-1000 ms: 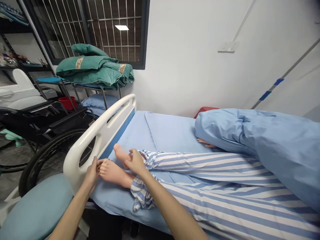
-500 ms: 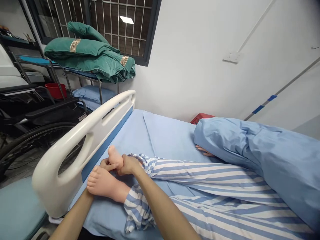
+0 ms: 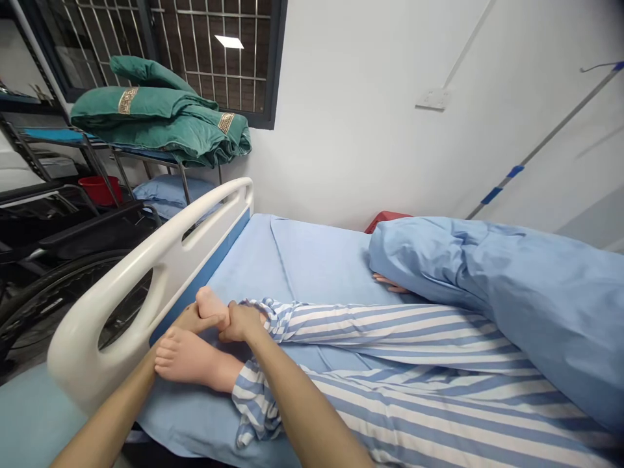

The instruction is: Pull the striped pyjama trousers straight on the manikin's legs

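A smooth, manikin-like figure in blue-and-white striped trousers (image 3: 380, 331) lies on the bed, its legs stretched toward the footboard. My left hand (image 3: 195, 320) grips its far foot (image 3: 209, 305) from below, thumb along the side. Around the ankle of that same foot, my right hand (image 3: 242, 322) is closed, just short of the trouser cuff. Its near foot (image 3: 188, 356) lies over my left forearm's line, toes up, with nothing holding it. Part of the far foot is hidden behind my fingers.
A white footboard (image 3: 160, 244) borders the bed's left end. Blue bedding (image 3: 468, 266) covers the figure's upper part; fingers (image 3: 390, 283) show at its edge. Beyond the footboard are a wheelchair (image 3: 73, 247), a red bucket (image 3: 101, 190) and green folded quilts (image 3: 160, 123).
The camera view has shifted to the right, so the scene sits further left. My left arm is a little more extended toward the footboard. Both hands keep their hold on the far foot.
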The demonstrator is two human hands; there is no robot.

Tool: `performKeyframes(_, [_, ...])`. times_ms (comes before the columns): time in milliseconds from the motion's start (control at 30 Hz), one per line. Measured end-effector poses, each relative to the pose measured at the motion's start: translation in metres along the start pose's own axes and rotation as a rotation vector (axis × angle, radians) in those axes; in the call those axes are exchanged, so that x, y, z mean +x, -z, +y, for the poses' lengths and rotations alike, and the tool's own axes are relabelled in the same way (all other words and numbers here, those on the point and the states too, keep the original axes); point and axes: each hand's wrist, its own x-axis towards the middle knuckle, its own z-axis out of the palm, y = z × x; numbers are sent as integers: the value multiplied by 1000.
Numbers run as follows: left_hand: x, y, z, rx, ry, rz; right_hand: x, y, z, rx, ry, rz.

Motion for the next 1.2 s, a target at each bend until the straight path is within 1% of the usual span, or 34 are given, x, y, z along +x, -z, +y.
performKeyframes(67, [-7, -4, 16, 33, 91, 121, -1, 2, -1, 13, -8, -1])
performKeyframes(167, [-18, -11, 37, 135, 321, 401, -2, 4, -1, 31, -21, -8])
performKeyframes(200, [-20, -12, 42, 162, 376, 463, -2, 4, -1, 35, -18, -4])
performKeyframes(233, [-21, -14, 46, 175, 410, 499, -2, 4, -1, 39, -13, 4])
performKeyframes(300, [-21, -15, 49, 151, 429, 511, 0, 2, 0, 45, -1, 19])
performKeyframes(400, [-19, -18, 46, 89, 436, 510, 4, -4, 2, 41, -6, 24])
performKeyframes(600, [-18, -24, 38, 230, 402, 535, 7, -8, 2, 32, -21, 20])
performKeyframes(867, [-20, -22, 39, 276, 404, 519, 1, -6, -1, 30, -27, 46])
performKeyframes(1067, [-18, -23, 41, 292, 433, 543, 4, -10, 1, 35, -21, 80])
performKeyframes(1200, [-17, -24, 41, 336, 446, 526, 3, -11, 3, 34, 0, 77])
